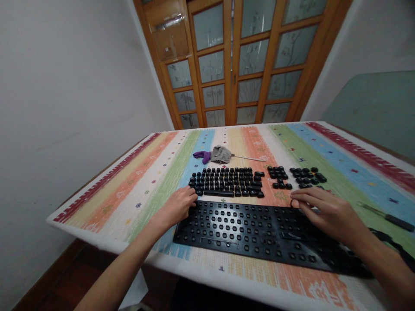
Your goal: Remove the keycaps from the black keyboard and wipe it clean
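A black keyboard base [227,224] with bare key stems lies near the table's front edge. Behind it, loose black keycaps [223,179] are set out in keyboard order, with smaller groups to the right. My left hand [184,202] is closed at the base's far left corner, beside the end keycaps. Its fingertips are partly hidden, so what they hold, if anything, cannot be made out. Over the base's far right edge, my right hand [327,209] pinches a small dark ring-shaped piece [293,203]. The base's right part is partly covered by that arm.
Beyond the keycaps lie a grey cloth [221,154], a purple cloth piece [202,157] and a thin metal rod [249,158]. A dark-handled screwdriver [397,221] rests at the right, near a black cable-like item [387,239]. A striped tablecloth [129,194] covers the table.
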`<state>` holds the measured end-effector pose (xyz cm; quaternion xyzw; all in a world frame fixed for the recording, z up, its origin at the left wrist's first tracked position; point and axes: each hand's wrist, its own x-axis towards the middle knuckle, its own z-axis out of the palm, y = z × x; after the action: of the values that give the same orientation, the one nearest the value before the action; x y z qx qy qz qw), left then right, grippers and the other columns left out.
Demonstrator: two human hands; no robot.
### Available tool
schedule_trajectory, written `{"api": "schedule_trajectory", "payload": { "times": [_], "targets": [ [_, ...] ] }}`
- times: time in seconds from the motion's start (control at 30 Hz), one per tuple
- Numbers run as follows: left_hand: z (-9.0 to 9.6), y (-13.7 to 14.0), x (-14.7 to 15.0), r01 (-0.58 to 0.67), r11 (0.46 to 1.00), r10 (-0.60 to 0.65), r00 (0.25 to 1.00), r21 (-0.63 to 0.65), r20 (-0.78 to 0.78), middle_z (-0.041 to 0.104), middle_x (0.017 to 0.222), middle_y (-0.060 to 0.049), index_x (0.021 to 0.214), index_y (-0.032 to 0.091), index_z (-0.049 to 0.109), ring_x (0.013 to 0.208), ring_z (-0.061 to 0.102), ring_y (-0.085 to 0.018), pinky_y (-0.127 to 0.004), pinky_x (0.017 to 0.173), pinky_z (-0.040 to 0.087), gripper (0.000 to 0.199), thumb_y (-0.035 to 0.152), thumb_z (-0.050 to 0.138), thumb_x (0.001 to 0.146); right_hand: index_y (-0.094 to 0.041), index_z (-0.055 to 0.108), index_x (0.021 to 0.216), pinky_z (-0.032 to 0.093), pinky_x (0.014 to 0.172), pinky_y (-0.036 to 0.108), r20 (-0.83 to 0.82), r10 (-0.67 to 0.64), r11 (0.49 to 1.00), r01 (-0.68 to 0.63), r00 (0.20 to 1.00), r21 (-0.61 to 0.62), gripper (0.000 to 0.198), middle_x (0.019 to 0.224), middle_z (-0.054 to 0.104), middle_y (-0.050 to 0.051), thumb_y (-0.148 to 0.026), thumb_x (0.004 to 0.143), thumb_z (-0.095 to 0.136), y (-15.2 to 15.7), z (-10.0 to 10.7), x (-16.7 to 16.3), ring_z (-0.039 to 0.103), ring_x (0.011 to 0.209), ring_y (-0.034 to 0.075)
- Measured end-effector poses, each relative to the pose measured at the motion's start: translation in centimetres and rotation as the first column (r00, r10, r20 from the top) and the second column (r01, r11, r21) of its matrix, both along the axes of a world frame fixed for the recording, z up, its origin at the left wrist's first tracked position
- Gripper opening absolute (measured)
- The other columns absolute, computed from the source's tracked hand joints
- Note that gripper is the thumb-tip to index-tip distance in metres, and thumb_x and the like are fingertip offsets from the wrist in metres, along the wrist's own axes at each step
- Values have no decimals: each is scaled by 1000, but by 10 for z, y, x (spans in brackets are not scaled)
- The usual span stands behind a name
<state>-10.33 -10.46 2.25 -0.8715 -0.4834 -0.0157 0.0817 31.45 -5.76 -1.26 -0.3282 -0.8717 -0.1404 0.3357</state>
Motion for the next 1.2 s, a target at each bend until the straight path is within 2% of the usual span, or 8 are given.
{"api": "schedule_trajectory", "payload": {
  "times": [0.1,0.23,0.4,0.57,0.73,0.87,1.0,1.2],
  "targets": [
    [-5,-3,8,-37,999,39,996,22,-76,63,87,-9,82,15,61,89,57,-25,-37,76,48,18,-1,52,84,-15,72,90,56,71,35,-7,-3,1000,3,1000,-2,23,92,75,10,-20,96,50,-1,2,-1,72,80,23],
    [-3,0,5,-75,996,75,997,-53,-4,64,85,-8,79,15,62,88,59,-24,-36,78,49,17,0,56,83,-16,72,89,56,71,36,-11,-18,1000,18,1000,6,24,93,75,10,-21,96,49,-1,2,0,73,80,22],
    [24,14,-11,21,978,1,994,-206,105,70,89,-6,88,18,71,90,63,-22,-33,79,48,7,20,64,89,-16,72,90,57,73,37,-31,-24,999,23,999,-39,24,94,75,11,-21,95,50,0,0,1,72,81,22],
    [43,57,-13,-19,989,52,972,-145,230,73,91,-6,92,18,72,86,64,-20,-33,83,48,20,30,56,96,-16,72,90,57,72,36,-32,-10,1000,10,999,-24,22,94,75,9,-20,95,51,0,2,1,72,81,22],
    [26,123,-10,-72,986,105,968,-149,227,74,98,-8,103,16,72,85,66,-19,-31,83,49,20,23,57,91,-19,71,91,57,72,36,-41,-20,999,18,999,-48,22,94,74,8,-21,95,50,0,0,2,72,82,22],
    [8,160,-11,-78,979,117,972,-188,206,75,94,-7,101,17,74,82,67,-19,-29,79,49,20,21,59,88,-20,71,92,57,75,36,-48,-29,998,25,998,-66,20,95,74,7,-22,95,51,0,-2,3,72,83,22],
    [1,177,-13,-58,974,101,977,-221,189,76,92,-6,95,18,76,82,67,-19,-29,81,48,19,22,60,86,-20,71,92,57,74,37,-50,-39,996,35,998,-80,20,95,74,7,-22,94,51,-1,-1,3,72,84,22],
    [0,183,-14,-12,970,61,979,-241,197,76,91,-6,89,19,78,88,66,-21,-31,85,47,17,21,61,85,-22,72,91,58,74,38,-63,-53,993,46,997,-109,21,95,75,6,-22,93,51,-2,-1,2,71,84,23]
  ]
}}
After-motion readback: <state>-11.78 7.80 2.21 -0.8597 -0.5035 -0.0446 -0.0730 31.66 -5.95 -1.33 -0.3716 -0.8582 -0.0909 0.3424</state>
